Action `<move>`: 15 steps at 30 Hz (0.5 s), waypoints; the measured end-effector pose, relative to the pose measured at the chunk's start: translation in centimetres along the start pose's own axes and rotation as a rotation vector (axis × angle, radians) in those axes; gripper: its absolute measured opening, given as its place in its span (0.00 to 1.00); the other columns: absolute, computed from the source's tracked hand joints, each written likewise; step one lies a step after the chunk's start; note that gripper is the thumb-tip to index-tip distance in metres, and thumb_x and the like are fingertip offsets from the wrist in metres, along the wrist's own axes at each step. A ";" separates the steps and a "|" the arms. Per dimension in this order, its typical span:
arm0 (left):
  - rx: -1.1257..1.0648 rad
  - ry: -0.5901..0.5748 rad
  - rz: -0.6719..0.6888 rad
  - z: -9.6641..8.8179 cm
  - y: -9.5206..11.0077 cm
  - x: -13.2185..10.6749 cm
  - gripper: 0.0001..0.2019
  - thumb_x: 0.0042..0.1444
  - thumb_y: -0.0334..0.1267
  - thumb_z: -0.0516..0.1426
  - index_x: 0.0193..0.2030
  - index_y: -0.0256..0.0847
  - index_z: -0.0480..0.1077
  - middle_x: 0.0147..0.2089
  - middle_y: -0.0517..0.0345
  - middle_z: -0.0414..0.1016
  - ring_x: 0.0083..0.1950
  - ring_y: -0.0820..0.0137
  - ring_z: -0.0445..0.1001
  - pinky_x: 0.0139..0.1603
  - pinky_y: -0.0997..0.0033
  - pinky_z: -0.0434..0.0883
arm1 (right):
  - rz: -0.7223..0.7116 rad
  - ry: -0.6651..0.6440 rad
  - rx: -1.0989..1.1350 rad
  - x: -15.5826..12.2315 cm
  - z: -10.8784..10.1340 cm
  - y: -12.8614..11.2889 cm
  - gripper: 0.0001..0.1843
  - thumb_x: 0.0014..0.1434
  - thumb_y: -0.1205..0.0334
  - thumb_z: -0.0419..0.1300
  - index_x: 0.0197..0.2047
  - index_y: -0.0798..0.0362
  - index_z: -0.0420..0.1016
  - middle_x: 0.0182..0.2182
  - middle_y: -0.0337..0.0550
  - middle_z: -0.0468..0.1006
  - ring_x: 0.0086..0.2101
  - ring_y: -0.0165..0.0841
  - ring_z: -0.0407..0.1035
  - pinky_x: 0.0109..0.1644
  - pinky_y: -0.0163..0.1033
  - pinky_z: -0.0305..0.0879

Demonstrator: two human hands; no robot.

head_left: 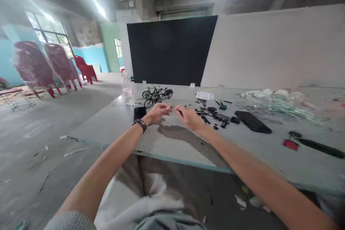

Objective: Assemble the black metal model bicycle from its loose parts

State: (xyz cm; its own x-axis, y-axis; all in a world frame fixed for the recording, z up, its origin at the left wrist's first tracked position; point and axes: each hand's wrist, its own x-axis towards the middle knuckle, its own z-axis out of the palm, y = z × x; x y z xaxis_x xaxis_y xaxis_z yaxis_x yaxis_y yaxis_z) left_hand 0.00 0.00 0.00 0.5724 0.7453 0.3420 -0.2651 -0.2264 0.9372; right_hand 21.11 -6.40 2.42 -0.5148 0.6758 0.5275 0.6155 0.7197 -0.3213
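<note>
two hands met on a small part over the table

left hand [159, 112] pinched a small part [170, 107], too tiny to identify, between thumb and fingertips. right hand [189, 118] faced it, fingers curled round a thin dark piece [179, 111], type unclear. tips of both hands were close together, with the small part between them; could not tell if the dark piece touched it. left probably did the steadying, right the fine work.

the hold sat just above the table [161, 138], near the middle, probably so both hands could be watched head-on and anything dropped would land on the top. loose parts [215, 115] were spread beside the right hand, likely for easy picking. bikes [156, 95], small ones, stood beyond the left hand, apparently out of the way. phone [253, 121] lay farther right, past the parts; bottle [127, 90] was upright at the left edge, likely clear of the elbows. paper [205, 95] was flat behind the parts.

pose: both forearms reached forward from the near edge and angled inward, left one with a watch [140, 124] at the wrist. left wrist fairly straight, palm turned inward; right hand back up, fingers bent toward the left.
</note>
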 end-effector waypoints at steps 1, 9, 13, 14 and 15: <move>0.003 0.010 -0.005 0.1 0.0 0.0 0.19 0.53 0.52 0.69 0.33 0.35 0.78 0.39 0.48 0.77 0.42 0.67 0.75 0.50 0.60 0.72 | 0.006 0.008 0.012 -0.1 -0.1 0.0 0.15 0.74 0.52 0.45 0.43 0.51 0.67 0.20 0.31 0.57 0.18 0.29 0.48 0.26 0.37 0.44; 0.037 0.067 0.040 0.5 -0.5 0.5 0.23 0.44 0.55 0.73 0.30 0.34 0.77 0.33 0.50 0.77 0.42 0.66 0.76 0.46 0.65 0.71 | 0.363 0.030 0.481 0.0 -0.1 -0.4 0.16 0.68 0.45 0.55 0.37 0.48 0.66 0.17 0.28 0.54 0.17 0.28 0.48 0.24 0.36 0.46; 0.080 0.106 0.043 0.3 -0.8 0.7 0.24 0.44 0.56 0.72 0.31 0.34 0.78 0.32 0.52 0.77 0.37 0.70 0.75 0.45 0.65 0.71 | 0.471 0.010 0.552 0.2 0.3 0.2 0.16 0.67 0.45 0.55 0.39 0.49 0.66 0.17 0.27 0.53 0.17 0.28 0.48 0.24 0.36 0.48; 0.096 0.107 0.032 0.2 -0.8 0.7 0.24 0.45 0.56 0.72 0.32 0.33 0.78 0.32 0.52 0.78 0.37 0.70 0.75 0.45 0.65 0.71 | 0.423 0.027 0.458 0.3 0.3 0.4 0.16 0.68 0.46 0.55 0.39 0.50 0.67 0.18 0.30 0.58 0.18 0.29 0.53 0.25 0.36 0.50; 0.109 0.104 0.014 0.2 -0.8 0.7 0.24 0.44 0.56 0.72 0.32 0.33 0.79 0.34 0.51 0.78 0.37 0.70 0.75 0.46 0.65 0.71 | 0.363 0.041 0.339 0.2 0.3 0.6 0.15 0.68 0.47 0.55 0.40 0.51 0.69 0.20 0.34 0.63 0.20 0.30 0.57 0.27 0.37 0.52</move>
State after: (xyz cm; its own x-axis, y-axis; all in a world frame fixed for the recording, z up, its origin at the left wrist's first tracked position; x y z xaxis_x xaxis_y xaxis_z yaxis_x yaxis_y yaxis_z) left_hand 0.74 0.59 -0.54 0.4845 0.8009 0.3519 -0.1836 -0.3002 0.9360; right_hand 21.23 -5.75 2.14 -0.2751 0.8905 0.3624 0.5189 0.4549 -0.7238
